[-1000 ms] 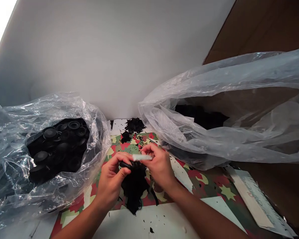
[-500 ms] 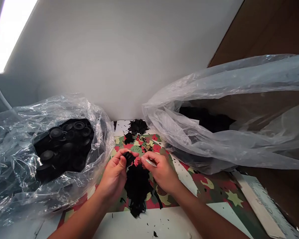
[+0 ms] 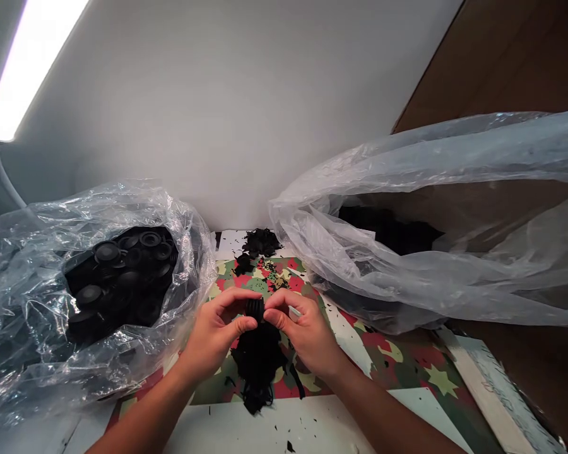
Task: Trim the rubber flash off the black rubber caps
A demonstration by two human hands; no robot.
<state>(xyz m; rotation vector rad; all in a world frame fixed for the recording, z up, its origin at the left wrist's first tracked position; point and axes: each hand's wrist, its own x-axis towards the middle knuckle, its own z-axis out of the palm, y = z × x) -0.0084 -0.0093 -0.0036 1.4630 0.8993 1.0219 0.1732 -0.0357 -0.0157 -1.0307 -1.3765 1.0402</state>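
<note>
A small black ribbed rubber piece (image 3: 254, 308) is held upright between the thumb and fingers of my left hand (image 3: 214, 331). My right hand (image 3: 307, 328) is closed, its thumb and index fingertips pinched at the right edge of the same piece. Something thin and pale (image 3: 293, 311) shows inside the curl of my right fingers; most of it is hidden. Directly below both hands lies a dark heap of black rubber scraps (image 3: 258, 362).
At left, a clear plastic bag (image 3: 189, 252) holds several black ribbed rubber parts (image 3: 123, 271). A larger plastic bag (image 3: 322, 239) with black contents opens at right, by a cardboard box (image 3: 511, 50). More scraps (image 3: 261, 243) lie at the back on the patterned sheet (image 3: 397, 359). A lamp (image 3: 33, 69) shines upper left.
My right hand has come left, its fingertips now touching the rubber piece. The piece has been turned so its ribs face me, and my left thumb has moved to its lower side.
</note>
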